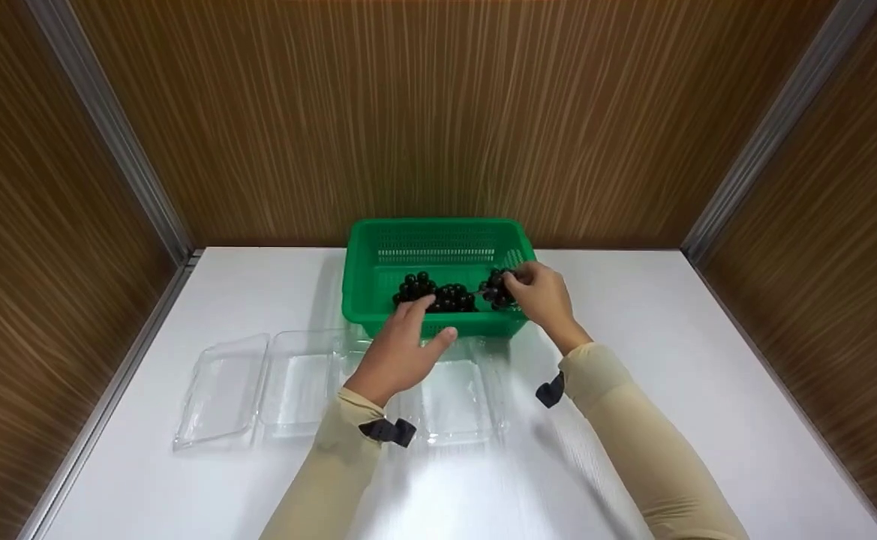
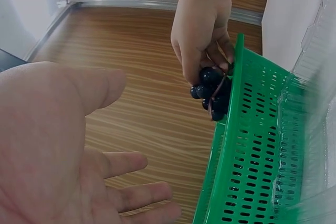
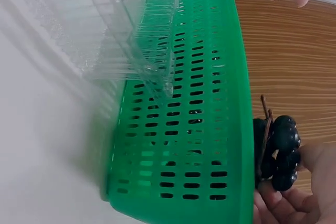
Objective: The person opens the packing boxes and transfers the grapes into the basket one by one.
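Note:
My right hand (image 1: 545, 298) holds a small bunch of dark grapes (image 1: 497, 289) at the right end of the green basket (image 1: 438, 324). In the right wrist view a brown stem sticks out of that bunch (image 3: 283, 148), and fingers curl beneath it by the rim. Further dark bunches (image 1: 449, 298) lie in the basket, toward its near left part. My left hand (image 1: 404, 352) hovers over the basket's near rim, fingers spread and thumb apart. Nothing lies in its palm in the left wrist view (image 2: 47, 145).
Clear plastic clamshell boxes (image 1: 303, 382) lie with lids raised on the white table (image 1: 633, 322), in front and left of the basket. Brown wood-grain panels (image 1: 438, 112) with metal edge strips enclose the table at back and sides.

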The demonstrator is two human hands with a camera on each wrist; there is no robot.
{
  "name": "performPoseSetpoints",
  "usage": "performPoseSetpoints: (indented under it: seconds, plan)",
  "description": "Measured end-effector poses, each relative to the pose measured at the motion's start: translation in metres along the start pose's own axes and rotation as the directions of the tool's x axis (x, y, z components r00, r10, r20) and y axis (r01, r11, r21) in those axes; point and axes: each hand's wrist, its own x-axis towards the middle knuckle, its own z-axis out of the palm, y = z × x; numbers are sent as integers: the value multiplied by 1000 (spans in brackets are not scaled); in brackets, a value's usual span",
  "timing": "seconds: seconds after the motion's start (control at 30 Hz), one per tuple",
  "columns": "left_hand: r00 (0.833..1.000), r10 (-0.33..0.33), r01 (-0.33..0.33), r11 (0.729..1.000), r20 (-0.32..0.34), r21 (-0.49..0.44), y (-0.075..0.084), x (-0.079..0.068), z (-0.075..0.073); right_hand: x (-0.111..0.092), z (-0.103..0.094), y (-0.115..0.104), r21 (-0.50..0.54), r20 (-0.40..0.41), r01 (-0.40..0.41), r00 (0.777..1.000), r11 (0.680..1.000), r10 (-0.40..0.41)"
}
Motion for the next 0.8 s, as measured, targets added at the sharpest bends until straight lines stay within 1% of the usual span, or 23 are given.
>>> performPoseSetpoints:
  seconds: [0.17, 0.33, 0.47, 0.6, 0.8]
  plan:
    - [1000, 23, -22, 999, -15, 24, -1, -2, 2, 0, 1, 2, 6, 6, -23, 1000, 1000, 23]
    - [999, 29, -28, 999, -21, 47, -1, -5, 3, -1, 3, 1, -9, 3, 0, 1000, 1000, 0]
    - [999, 25, -23, 999, -30, 47, 0, -7, 3, -1, 4, 0, -21, 2, 21, 1000, 1000, -21]
    - [999, 26, -24, 999, -38, 38, 3, -8, 3, -2, 5, -1, -15, 7, 22, 1000, 1000, -22]
    - [999, 34, -33, 999, -38, 27, 6, -10, 3, -3, 4, 1, 15, -31, 23, 999, 1000, -22]
